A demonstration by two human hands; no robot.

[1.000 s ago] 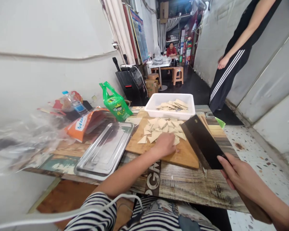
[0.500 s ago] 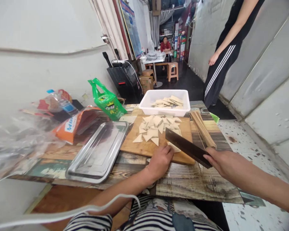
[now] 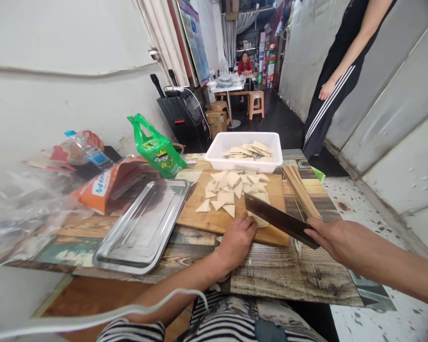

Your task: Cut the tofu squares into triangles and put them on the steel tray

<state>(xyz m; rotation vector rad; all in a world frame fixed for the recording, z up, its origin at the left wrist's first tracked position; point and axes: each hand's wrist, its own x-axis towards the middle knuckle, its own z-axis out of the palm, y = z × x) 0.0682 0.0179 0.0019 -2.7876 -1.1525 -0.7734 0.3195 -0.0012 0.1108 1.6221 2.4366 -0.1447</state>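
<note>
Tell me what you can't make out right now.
- Head view: the handle of the cleaver, hidden by the right hand.
- Head view: part of the cutting board, covered by the cleaver.
- Head view: inside the green bag, hidden by its sides.
- Head view: clear plastic, blurred and cut off at the left edge.

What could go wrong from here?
1. The left hand has its fingers close to the cleaver; a slip could cut them.
2. The right hand, gripping the cleaver, appears close to the thin sticks; a wider swing might scatter them.
3. Triangular pieces lie loose near the cleaver on the cutting board; a sideways push might jostle them.
</note>
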